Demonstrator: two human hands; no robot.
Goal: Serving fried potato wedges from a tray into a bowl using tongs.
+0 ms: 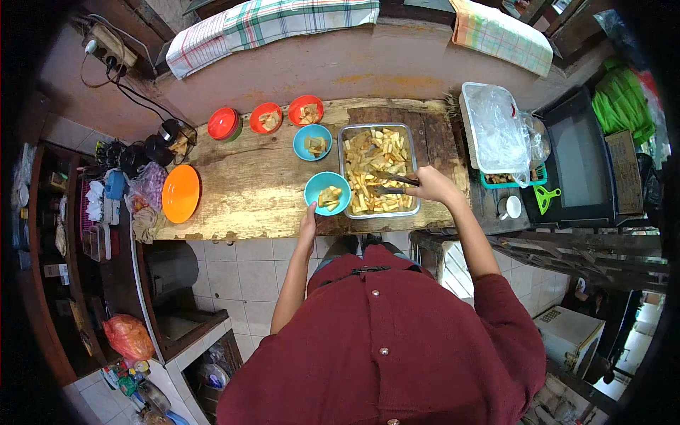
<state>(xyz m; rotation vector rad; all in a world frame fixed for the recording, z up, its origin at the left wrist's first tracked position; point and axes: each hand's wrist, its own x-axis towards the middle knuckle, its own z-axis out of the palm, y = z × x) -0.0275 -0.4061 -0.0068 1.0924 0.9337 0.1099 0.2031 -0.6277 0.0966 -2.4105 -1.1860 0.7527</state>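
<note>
My right hand (433,184) grips dark tongs (396,178), whose tips reach into pale yellow cut food pieces (372,159) in a clear rectangular tray (380,214). My left hand (308,224) holds the rim of a teal bowl (314,184) close to the tray's left side; some pieces lie in it. Behind it stands another teal bowl (297,137) with pieces inside. Two red bowls (254,123) (293,109), each with pieces, stand near the wall. Left of them is a stack of bowls (222,123), red on top.
An orange plate (180,194) lies at the wooden table's (249,186) left end. To the right are a white container (468,127) under plastic, a green basket (502,186), a white mug (511,207) and a green-handled tool (543,199). Cables (138,95) hang at the left wall.
</note>
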